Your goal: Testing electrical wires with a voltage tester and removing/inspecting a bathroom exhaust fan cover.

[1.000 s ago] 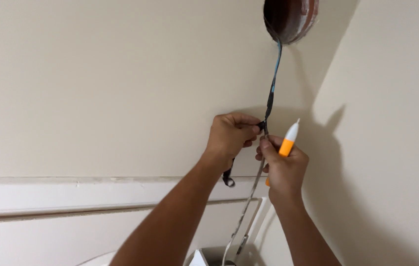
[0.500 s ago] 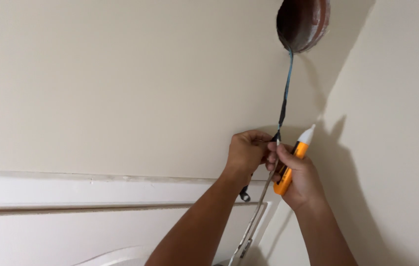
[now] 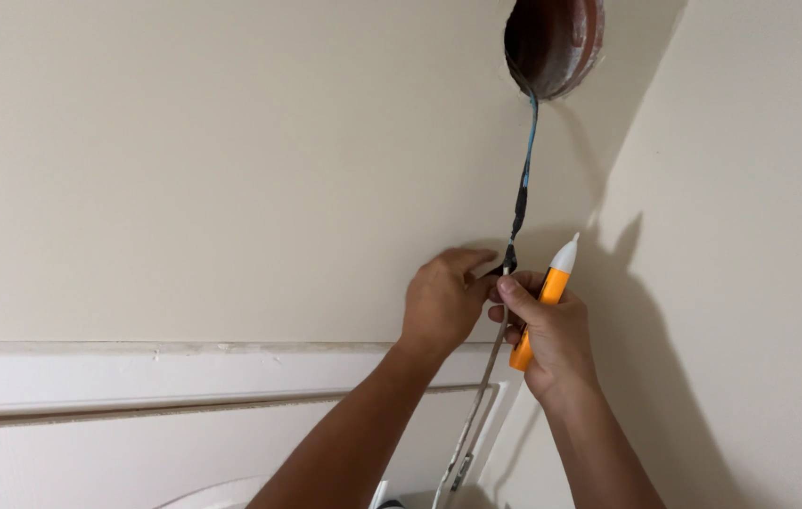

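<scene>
A dark cable (image 3: pixel 524 179) hangs out of a round hole (image 3: pixel 552 42) in the cream ceiling. It has black tape wrapped near its lower part. My left hand (image 3: pixel 443 302) pinches the cable at the taped spot. My right hand (image 3: pixel 552 335) grips an orange pen-shaped tester with a white tip (image 3: pixel 552 283) and also touches the cable with thumb and forefinger. The tester's tip points up, just right of the cable. Below my hands a grey-white cable (image 3: pixel 476 415) runs down out of view.
A white moulding (image 3: pixel 137 377) runs across the wall below the ceiling. A cream wall (image 3: pixel 759 264) meets the ceiling at the right. A curved white object (image 3: pixel 222 495) shows at the bottom edge.
The view has shifted, so the hole and both hands sit further right and lower in the picture. Both hands keep their hold on the cable and the tester.
</scene>
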